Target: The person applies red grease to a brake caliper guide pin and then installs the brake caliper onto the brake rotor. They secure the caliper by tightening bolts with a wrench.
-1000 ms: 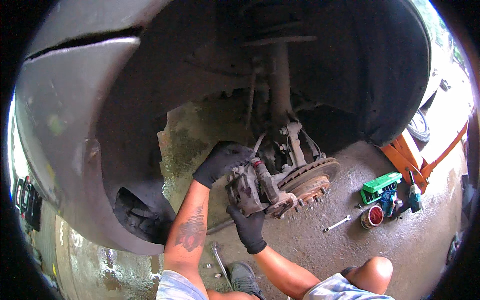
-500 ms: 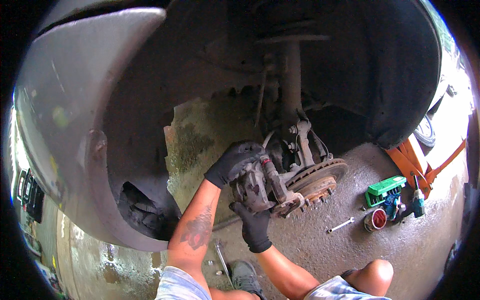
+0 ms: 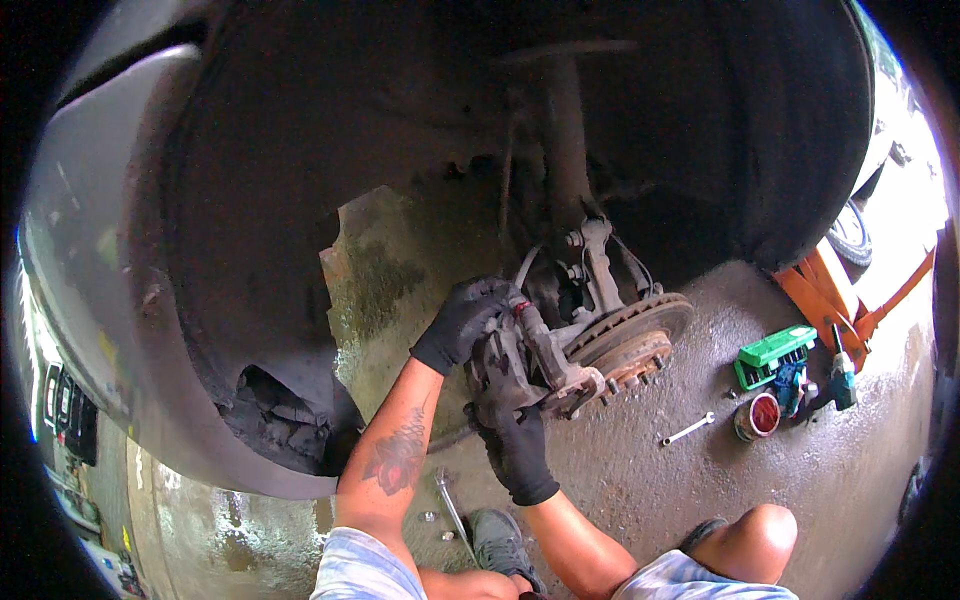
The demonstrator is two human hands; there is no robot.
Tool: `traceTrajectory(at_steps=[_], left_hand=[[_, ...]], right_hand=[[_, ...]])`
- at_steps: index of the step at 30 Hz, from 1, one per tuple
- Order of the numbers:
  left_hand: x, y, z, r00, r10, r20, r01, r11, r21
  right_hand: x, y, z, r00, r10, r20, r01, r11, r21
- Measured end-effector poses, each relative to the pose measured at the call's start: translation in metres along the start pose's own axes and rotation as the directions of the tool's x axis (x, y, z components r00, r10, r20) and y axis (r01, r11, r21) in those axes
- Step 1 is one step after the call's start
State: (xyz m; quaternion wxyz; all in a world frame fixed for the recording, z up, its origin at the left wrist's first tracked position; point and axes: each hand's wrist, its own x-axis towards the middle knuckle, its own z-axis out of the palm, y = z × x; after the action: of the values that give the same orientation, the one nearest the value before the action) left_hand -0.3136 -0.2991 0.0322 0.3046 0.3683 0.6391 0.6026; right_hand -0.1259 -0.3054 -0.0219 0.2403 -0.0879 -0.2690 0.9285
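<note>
Two black-gloved hands (image 3: 463, 325) (image 3: 519, 455), fingers curled around a grimy metal caliper (image 3: 502, 368) beside a rusty, round disc (image 3: 632, 346).

Grey and rust, plus loud green and orange

Gloves (image 3: 518, 455) are done in plain black, sleeves (image 3: 365, 568) are patterned in blotchy pale blue and white. Caliper (image 3: 507, 372) is coloured dull grey, disc (image 3: 640, 322) is tinged rusty brown. Case (image 3: 772, 350) is done in bright green, frame (image 3: 818, 292) in orange, tin (image 3: 764, 414) is tinted red inside.
</note>
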Motion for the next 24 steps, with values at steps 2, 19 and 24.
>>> traceTrajectory(at_steps=[2,19,24], left_hand=[[-0.004,0.006,0.004,0.999,0.047,-0.013,-0.046,0.997,0.055],[-0.007,0.021,0.016,0.999,-0.045,-0.023,0.046,0.998,0.044],[-0.006,0.007,0.021,0.990,-0.098,-0.105,0.095,0.995,-0.030]], right_hand=[[-0.003,-0.002,0.002,1.000,-0.018,-0.016,0.018,0.999,-0.027],[-0.010,-0.006,0.000,0.969,-0.232,-0.084,0.128,0.762,-0.635],[-0.011,-0.012,0.001,0.966,-0.235,-0.108,0.114,0.759,-0.641]])
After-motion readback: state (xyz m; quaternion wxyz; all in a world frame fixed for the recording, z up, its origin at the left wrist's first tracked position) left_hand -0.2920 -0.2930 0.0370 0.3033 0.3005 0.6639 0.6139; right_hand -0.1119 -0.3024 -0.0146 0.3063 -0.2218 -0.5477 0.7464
